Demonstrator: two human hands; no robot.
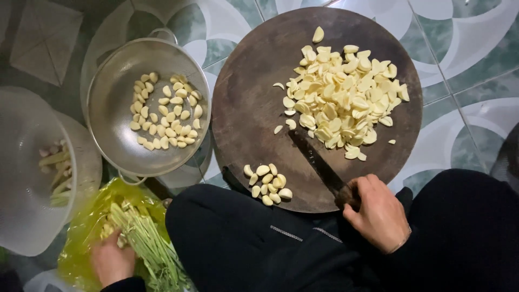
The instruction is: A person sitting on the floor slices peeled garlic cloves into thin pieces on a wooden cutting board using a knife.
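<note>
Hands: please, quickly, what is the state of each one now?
Left hand: in the yellow bag, on green stalks; grip cannot be told.
Right hand: closed on the knife handle.

Package: we see one, a yellow see-through plastic bag (89,232), lying open on the tiled floor at the near left.
Shape: soft and crumpled, with no firm outline; its mouth gapes upward.
Colour: bright yellow film, glossy where the light strikes its folds.
Contents: a bundle of pale green stalks (146,240) lies inside, running toward the near edge.
Contact: our left hand (112,262) rests on the bag's near side, fingers among the stalks.
Neighbours: it lies just near of the metal colander and right of the white plastic basket.
Labels, signs, screens: we see none.
</note>
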